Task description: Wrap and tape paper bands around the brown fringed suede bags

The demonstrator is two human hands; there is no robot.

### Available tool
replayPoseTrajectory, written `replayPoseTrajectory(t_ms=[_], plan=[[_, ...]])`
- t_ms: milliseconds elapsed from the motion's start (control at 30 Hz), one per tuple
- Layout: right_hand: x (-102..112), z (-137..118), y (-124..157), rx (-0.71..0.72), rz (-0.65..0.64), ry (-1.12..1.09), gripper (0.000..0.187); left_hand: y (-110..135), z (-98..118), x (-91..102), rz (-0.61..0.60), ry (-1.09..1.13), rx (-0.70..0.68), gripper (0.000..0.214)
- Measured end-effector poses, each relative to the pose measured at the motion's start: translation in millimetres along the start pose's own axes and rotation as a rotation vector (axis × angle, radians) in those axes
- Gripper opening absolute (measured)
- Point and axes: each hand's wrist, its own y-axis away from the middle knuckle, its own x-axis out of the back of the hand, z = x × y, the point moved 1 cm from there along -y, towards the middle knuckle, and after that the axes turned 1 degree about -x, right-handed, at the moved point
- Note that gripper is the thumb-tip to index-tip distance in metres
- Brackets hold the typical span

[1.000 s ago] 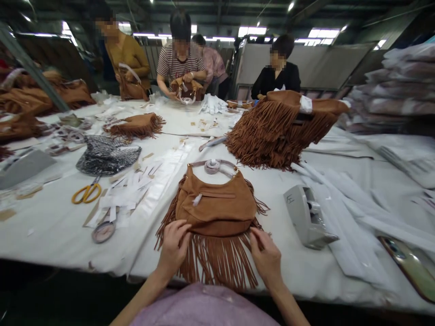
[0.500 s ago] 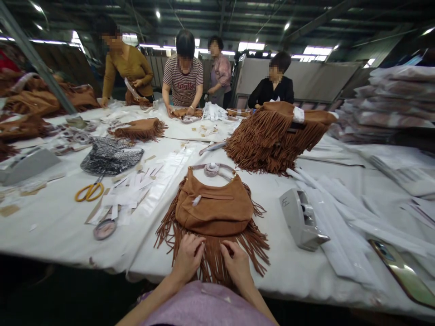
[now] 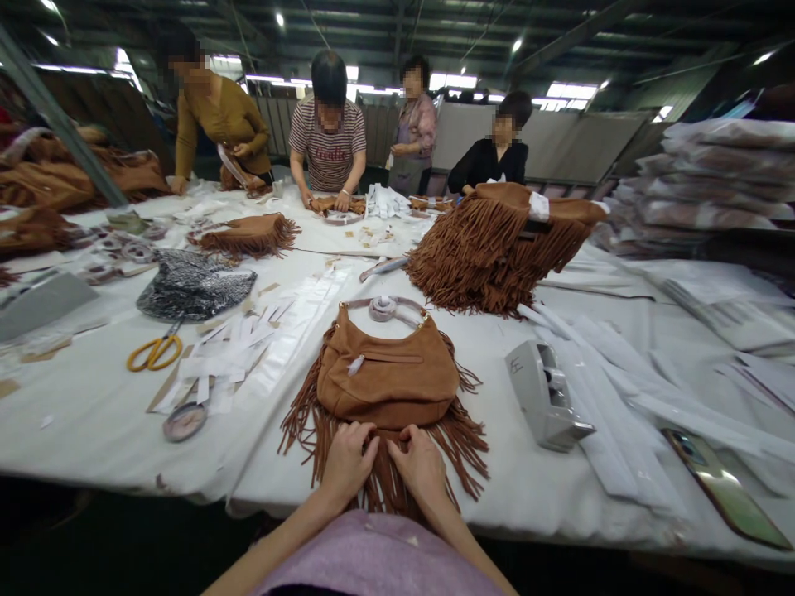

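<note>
A brown suede handbag (image 3: 388, 385) lies flat in front of me, with a zip across its face and long fringe (image 3: 388, 484) spread around its sides and bottom. Its wrapped strap (image 3: 383, 308) is coiled at the top between two gold rings. My left hand (image 3: 349, 455) is at the lower edge of the bag, fingers curled onto the fringe strands. Opposite it, my right hand (image 3: 421, 462) also has bent fingers on the fringe, thumb towards the left thumb. The fingertips are partly hidden among the strands.
Yellow-handled scissors (image 3: 155, 352), paper strips (image 3: 227, 360) and a tape roll (image 3: 185, 421) lie left. To the right are a tape dispenser (image 3: 546, 397), plastic sheets (image 3: 614, 430) and a phone (image 3: 724, 488). Fringed bags (image 3: 490, 248) are piled behind. Several co-workers stand across the table.
My hands have moved slightly up the fringe towards the bag's bottom edge, the right one also leftward. The view has shifted a little; the bag lies as before.
</note>
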Motion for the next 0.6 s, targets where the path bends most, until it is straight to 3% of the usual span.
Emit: replayPoseTrajectory(t_ms=[133,267,600], plan=[[-1,-2,-2,-0.009,-0.023,0.045,0.017,-7,12,-4.3,-0.047,-0.175,-0.039,0.024],[0,1,-4,-0.004,-0.048,0.056,0.014,-17,23,-4.4,-0.135,-0.281,0.009,0.023],[-1,11,-7,0.037,-0.05,-0.118,0.009,-22,27,2.1,-0.223,-0.209,0.134,0.036]])
